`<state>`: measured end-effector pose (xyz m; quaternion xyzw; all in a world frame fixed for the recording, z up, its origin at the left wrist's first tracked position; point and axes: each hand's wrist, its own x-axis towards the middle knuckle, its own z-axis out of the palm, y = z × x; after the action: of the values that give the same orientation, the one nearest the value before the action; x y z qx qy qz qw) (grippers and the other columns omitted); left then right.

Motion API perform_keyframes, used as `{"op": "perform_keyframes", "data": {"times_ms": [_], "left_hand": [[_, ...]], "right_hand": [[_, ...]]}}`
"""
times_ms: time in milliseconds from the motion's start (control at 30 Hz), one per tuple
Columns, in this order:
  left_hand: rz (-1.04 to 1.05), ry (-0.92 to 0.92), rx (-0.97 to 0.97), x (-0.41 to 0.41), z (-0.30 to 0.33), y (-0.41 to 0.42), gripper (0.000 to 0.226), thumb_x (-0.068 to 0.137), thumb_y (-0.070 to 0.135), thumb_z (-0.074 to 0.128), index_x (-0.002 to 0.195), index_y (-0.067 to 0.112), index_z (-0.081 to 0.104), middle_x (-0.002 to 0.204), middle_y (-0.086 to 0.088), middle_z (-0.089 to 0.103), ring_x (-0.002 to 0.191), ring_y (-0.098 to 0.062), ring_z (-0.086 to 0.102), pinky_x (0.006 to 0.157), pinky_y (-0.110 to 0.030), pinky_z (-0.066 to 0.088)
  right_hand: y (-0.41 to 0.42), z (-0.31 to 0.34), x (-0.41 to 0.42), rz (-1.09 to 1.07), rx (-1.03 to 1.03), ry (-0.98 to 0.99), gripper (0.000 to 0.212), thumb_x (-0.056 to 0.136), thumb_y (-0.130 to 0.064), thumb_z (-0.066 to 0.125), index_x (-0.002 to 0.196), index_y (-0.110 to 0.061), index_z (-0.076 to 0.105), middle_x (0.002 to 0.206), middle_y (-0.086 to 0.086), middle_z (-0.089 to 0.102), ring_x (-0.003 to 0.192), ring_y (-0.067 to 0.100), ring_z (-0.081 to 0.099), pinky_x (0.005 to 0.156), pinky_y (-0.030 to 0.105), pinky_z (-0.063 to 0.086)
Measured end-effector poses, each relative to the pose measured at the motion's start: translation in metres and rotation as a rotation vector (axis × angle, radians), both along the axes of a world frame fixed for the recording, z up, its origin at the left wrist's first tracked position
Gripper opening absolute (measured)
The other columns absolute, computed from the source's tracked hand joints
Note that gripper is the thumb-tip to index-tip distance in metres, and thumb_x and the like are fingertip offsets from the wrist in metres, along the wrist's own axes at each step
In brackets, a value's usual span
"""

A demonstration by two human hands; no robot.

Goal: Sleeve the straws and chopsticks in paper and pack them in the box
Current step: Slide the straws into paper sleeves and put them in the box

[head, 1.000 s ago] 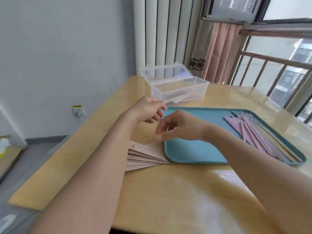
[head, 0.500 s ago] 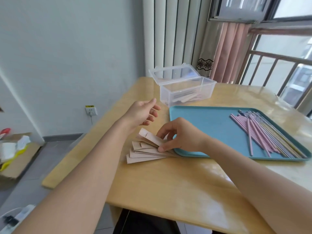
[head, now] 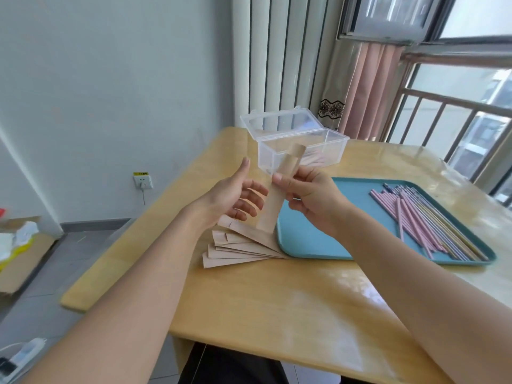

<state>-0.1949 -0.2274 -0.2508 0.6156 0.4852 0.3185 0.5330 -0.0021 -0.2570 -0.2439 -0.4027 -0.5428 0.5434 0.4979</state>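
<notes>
Pale wall and vertical blinds back a wooden counter (head: 277,314) that carries every item of the job within arm's reach of the seated person.

Tray (head: 318,245), teal, shallow-rimmed, at the right of the counter. It corrals the loose stock so nothing rolls off the edge. Its left part is bare, probably kept as working room.

Box (head: 304,151), clear plastic, at the far side of the counter beyond the tray. Its hinged lid stands open toward the wall, so the mouth faces the worker for dropping in finished pieces. A few pale sleeved items appear to lie inside already, though they are blurred through the wall.

Straws and chopsticks (head: 426,220), pink, lilac and yellowish sticks, lying side by side in a rough sheaf on the right part of the tray, ends roughly aligned, presumably for easy one-at-a-time picking. Which are straws and which chopsticks cannot be told.

Paper sleeves (head: 238,250), tan, fanned out flat on the counter just beside the tray's left rim. The fan exposes each edge so a single one can be lifted.

Raised sleeve (head: 279,192), one tan paper sleeve held upright above the fan, its open notched end uppermost, apparently ready to receive a stick.

Right hand (head: 313,198), thumb and fingers pinching the raised sleeve near its middle.

Left hand (head: 232,198), fingers loosely spread just beside the sleeve, holding nothing, seemingly about to steady it or open its mouth.
</notes>
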Motion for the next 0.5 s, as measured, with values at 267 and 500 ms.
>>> {"op": "perform_keyframes", "data": {"times_ms": [267,500], "left_hand": [[-0.25,0.067,0.156,0.075,0.043,-0.01,0.028,0.096,0.033,0.064,0.121,0.022,0.06,0.095,-0.005,0.073,0.084,-0.018,0.071,0.08,-0.033,0.058],[-0.121,-0.218,-0.011,0.131,-0.001,-0.006,0.036,0.104,0.002,0.042,0.139,0.008,0.043,0.089,-0.013,0.064,0.064,-0.016,0.065,0.06,-0.027,0.057]], "right_hand": [[0.006,0.008,0.063,-0.178,-0.153,0.066,0.018,0.093,-0.004,0.067,0.103,0.011,0.066,0.072,0.012,0.057,0.055,0.01,0.06,0.055,0.015,0.052],[0.004,-0.001,0.129,-0.663,0.048,-0.624,0.038,0.096,-0.039,0.065,0.082,-0.005,0.068,0.075,0.01,0.069,0.055,0.019,0.06,0.051,0.029,0.048]]}}
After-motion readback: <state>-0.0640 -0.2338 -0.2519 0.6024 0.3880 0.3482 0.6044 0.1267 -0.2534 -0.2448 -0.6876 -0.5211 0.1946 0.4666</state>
